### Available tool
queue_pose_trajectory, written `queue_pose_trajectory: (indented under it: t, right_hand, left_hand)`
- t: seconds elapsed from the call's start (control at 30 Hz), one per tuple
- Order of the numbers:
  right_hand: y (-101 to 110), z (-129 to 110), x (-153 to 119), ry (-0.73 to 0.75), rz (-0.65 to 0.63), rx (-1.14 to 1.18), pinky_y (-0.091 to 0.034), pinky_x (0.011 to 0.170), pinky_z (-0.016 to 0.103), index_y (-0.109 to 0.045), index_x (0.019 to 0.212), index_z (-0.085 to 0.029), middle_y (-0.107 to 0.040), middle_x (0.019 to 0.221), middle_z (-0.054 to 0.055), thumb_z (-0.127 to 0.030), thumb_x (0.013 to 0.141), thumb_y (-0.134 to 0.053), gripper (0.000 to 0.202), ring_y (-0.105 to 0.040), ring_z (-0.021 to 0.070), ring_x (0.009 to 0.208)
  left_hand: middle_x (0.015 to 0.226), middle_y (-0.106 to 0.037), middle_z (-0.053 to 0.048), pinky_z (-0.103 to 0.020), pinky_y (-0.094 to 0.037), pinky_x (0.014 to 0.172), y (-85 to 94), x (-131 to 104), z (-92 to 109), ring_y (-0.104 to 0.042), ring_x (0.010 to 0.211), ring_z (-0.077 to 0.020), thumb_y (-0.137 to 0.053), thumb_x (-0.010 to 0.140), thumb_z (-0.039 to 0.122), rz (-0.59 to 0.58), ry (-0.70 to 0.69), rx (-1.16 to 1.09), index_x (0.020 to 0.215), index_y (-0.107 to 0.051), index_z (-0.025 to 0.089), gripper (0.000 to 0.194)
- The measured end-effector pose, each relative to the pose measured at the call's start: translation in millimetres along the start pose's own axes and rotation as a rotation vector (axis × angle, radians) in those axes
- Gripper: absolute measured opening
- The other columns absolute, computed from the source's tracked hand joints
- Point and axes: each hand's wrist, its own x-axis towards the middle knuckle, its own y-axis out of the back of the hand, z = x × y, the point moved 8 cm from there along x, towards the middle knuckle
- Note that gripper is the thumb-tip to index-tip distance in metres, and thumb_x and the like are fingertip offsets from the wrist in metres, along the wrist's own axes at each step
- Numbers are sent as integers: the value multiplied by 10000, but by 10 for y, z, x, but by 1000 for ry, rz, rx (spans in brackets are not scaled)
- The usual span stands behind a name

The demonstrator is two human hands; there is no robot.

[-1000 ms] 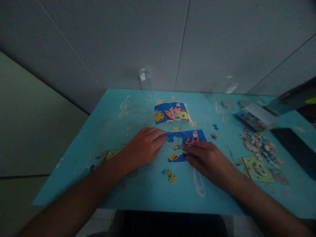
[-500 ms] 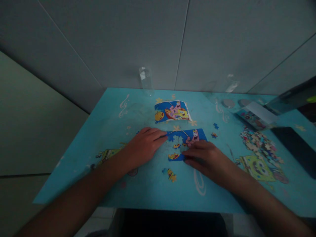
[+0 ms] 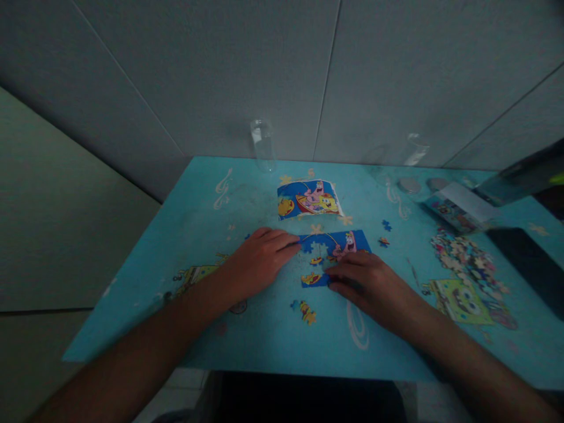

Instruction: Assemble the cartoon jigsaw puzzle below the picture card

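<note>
A partly joined jigsaw puzzle with a blue ground and a pink cartoon figure lies flat in front of me. My left hand rests on its left side, fingers stretched out over the edge. At the lower right, my right hand has thumb and fingers closed on a blue puzzle piece at the end of a short bottom strip; the fingers partly cover it. Inside the gap sits a small loose piece. Nearer to me are more loose pieces. Behind the puzzle lies a picture sheet of the same scene.
Two pieces lie right of the puzzle. Farther right are a heap of mixed pieces, a dark flat object, a box and round lids. A clear container stands by the wall.
Both hands keep their places on the puzzle. The whole view has shifted very slightly; no piece has visibly moved.
</note>
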Motion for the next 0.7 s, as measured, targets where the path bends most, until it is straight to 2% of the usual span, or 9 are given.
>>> queue_pose_trajectory:
  t: [0.2, 0.4, 0.57, 0.7]
  right_hand:
    - [35, 25, -10, -29, -14, 44, -552, 950, 413, -748, 1133, -266, -737, 1086, 61, -247, 941, -691, 201, -683, 242, 1063]
    - [139, 70, -14, -60, -2, 57, -568, 873, 371, -755, 1083, -254, -744, 1055, 54, -257, 954, -671, 154, -703, 218, 978]
    - [80, 87, -23, -70, -69, 39, -539, 908, 393, -747, 1068, -265, -731, 1010, 37, -259, 970, -653, 136, -683, 214, 970]
    - [46, 103, -26, -77, -84, 40, -523, 916, 392, -735, 1064, -267, -722, 1020, 29, -249, 970, -655, 126, -668, 214, 992]
  left_hand:
    - [1291, -654, -91, -442, -474, 1002, 52, 14, 52, -601, 1179, -246, -531, 1011, 149, -2, 1, -26, 1290, -634, 162, 297]
    - [1064, -688, -48, -413, -436, 940, 166, 43, 189, -605, 1015, -216, -576, 1019, 275, -3, -29, -64, 1073, -698, 188, 159]
    - [943, -673, -36, -417, -387, 858, 129, 24, 319, -575, 916, -219, -619, 994, 419, -43, -125, -24, 940, -684, 191, 243]
    - [940, -667, -35, -413, -365, 847, 82, 10, 350, -569, 914, -219, -642, 978, 438, -60, -155, 1, 932, -681, 193, 252]
